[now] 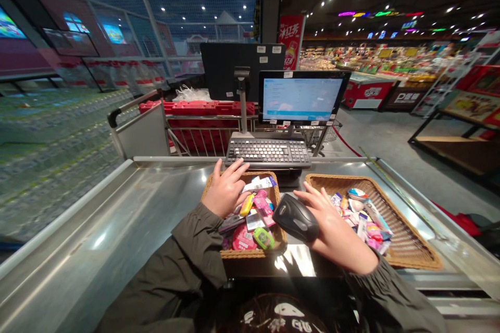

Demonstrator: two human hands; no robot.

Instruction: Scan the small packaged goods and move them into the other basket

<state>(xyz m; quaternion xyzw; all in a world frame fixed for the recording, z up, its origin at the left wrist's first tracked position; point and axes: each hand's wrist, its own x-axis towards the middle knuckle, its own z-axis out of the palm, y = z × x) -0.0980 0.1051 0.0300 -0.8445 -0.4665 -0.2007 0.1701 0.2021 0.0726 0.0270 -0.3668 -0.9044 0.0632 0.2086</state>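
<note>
My left hand [226,188] is over the left wicker basket [250,254], fingers spread and stretched toward the near edge of the keyboard [269,152]. No object shows in its grasp. Below it the basket holds small packaged goods, among them a yellow item [247,205], a lime-green item [263,238] and a round pink-red pack [244,239]. My right hand [332,223] holds a black handheld barcode scanner [296,217] between the two baskets, with some fingers extended past it. Its grip underneath is hidden. Beside this hand, the right wicker basket [414,239] contains several small packs.
A lit monitor [300,99] stands behind the keyboard, with a second screen [222,70] facing away. The metal counter [156,208] stretches left. Beyond it stands a cart with red crates [195,109]. A dark shelf rack [453,145] is at right.
</note>
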